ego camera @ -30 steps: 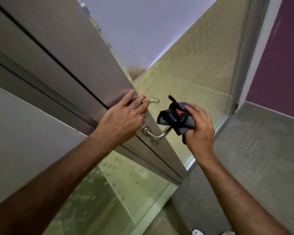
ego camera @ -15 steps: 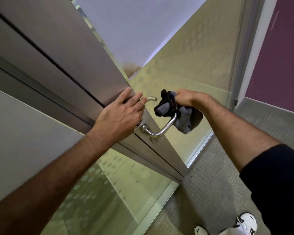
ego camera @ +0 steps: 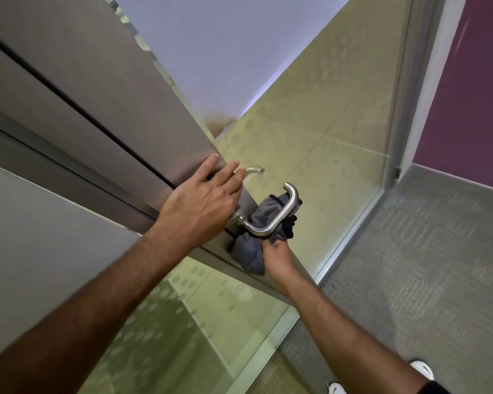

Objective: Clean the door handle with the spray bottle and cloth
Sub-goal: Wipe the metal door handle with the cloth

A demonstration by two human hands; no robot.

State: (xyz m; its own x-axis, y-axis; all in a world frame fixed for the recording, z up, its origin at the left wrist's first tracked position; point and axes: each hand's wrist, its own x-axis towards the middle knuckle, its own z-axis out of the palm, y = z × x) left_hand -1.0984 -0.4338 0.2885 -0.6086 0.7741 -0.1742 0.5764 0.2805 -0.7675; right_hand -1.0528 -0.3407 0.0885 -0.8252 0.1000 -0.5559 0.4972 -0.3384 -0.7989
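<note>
**Cloth behind the lever: wiping the inner face of the door handle**

The left hand lies flat and open against the metal door, fingers spread across its edge, gripping nothing; it appears to steady the panel. Just beyond its fingertips a second lever on the far face of the door shows past the edge. The right hand sits below and to the right of the left, its fingers closed on a bunched grey cloth. The two hands are apart, with the near door handle between and slightly above them.

The handle is a brushed-metal lever. Its long axis runs from the pivot, just beside the heel of the left hand, up and away to the right, ending in a returned tip. The cloth passes behind this bar, between lever and door, touching its underside; the upper part of the cloth emerges above the right hand, close under the tip.

The right hand is the nearer to the working surface and directly beneath the bar's lower end. Any further wipe would probably follow the lever's axis, from pivot toward tip. No spray bottle is in view. A white shoe shows on the carpet below the right forearm.
</note>
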